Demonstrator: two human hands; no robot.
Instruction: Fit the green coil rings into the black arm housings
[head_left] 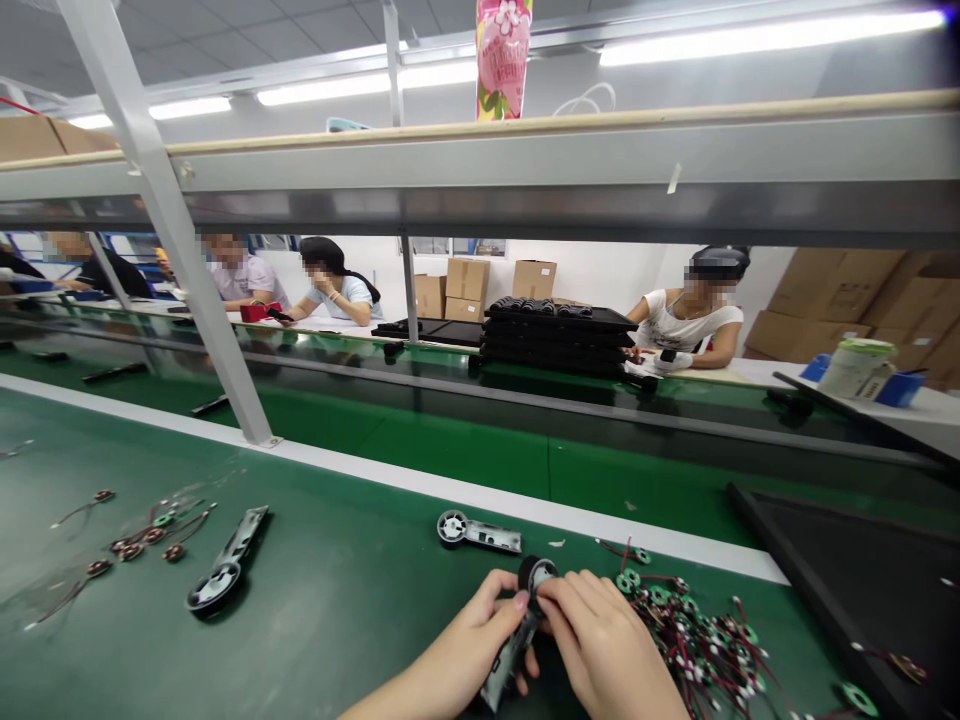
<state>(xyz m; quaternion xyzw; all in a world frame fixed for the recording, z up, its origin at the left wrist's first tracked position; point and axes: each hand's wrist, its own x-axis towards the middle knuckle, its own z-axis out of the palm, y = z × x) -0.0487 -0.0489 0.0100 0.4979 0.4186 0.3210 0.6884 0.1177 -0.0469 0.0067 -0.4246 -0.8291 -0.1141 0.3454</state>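
Right hand (pixel 611 640), left hand (pixel 476 622), ring-ended piece (pixel 511 656) between

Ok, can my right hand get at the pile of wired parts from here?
Probably yes: the pile of wired parts lies beside your right hand with nothing visible between them, though that hand is at the gray-and-black part your left hand holds.
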